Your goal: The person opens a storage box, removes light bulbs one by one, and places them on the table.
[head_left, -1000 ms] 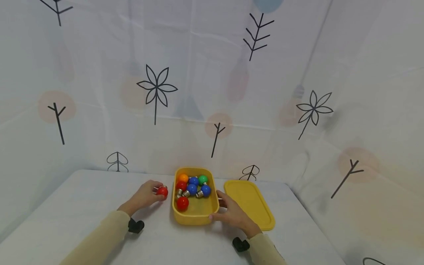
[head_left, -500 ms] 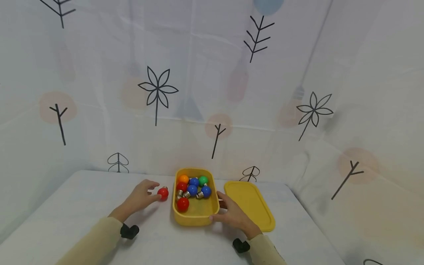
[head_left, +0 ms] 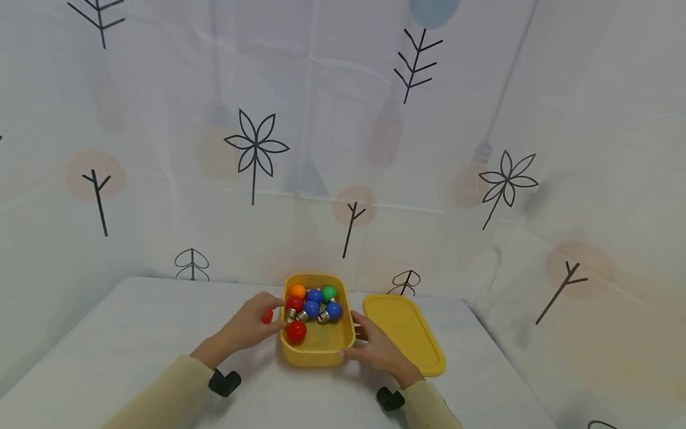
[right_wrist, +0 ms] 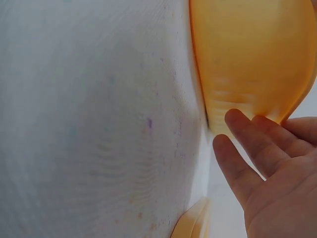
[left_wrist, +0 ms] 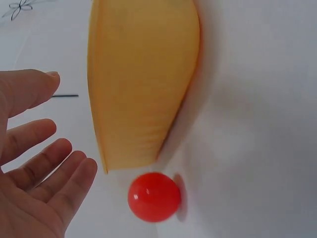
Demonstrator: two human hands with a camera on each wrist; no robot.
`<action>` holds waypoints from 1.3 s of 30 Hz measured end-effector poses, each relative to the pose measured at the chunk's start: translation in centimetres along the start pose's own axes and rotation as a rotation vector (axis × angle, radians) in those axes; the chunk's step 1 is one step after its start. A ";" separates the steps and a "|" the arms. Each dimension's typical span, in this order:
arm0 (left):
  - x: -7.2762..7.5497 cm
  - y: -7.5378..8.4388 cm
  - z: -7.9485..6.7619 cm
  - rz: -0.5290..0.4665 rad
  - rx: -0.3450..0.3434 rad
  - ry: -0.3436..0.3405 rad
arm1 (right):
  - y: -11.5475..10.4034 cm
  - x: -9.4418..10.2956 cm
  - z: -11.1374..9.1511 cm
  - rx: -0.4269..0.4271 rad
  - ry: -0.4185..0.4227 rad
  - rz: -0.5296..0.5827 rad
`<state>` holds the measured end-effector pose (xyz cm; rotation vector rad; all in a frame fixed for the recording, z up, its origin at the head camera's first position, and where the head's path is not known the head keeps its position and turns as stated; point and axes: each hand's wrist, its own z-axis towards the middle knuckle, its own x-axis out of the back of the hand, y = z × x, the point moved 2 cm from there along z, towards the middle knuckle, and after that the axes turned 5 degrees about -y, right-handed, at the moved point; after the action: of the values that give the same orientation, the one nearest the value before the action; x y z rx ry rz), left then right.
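Note:
A yellow plastic box (head_left: 316, 357) stands on the white table with several small coloured light bulbs inside, among them a red bulb (head_left: 296, 332), a green bulb (head_left: 329, 292) and an orange bulb (head_left: 297, 290). Left of the box, one more red bulb (left_wrist: 154, 197) lies on the tabletop, mostly covered by my left hand (head_left: 249, 325) in the head view. That hand holds nothing; its fingers are loosely extended beside the box's left rim. My right hand (head_left: 380, 348) rests on the box's right side, thumb by the front corner, fingertips (right_wrist: 235, 119) along the outer wall.
A flat yellow lid (head_left: 404, 330) lies on the table to the right of the box, behind the right hand. A white cloth (head_left: 300, 220) printed with plants hangs behind the table's back edge.
My left hand has let go of the red bulb beside the box, drawn back a little, then moved right to the box's left rim. The right hand stays in place.

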<state>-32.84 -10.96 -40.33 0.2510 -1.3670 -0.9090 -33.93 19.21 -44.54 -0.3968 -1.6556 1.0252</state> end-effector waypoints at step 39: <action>-3.2 2.8 3.6 0.222 -0.117 -0.235 | 0.0 -0.1 -0.2 -0.005 0.004 -0.010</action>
<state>-34.71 -5.73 -40.03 -0.0996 -1.5174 -0.8464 -33.77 19.23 -44.56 -0.3927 -1.6555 1.0124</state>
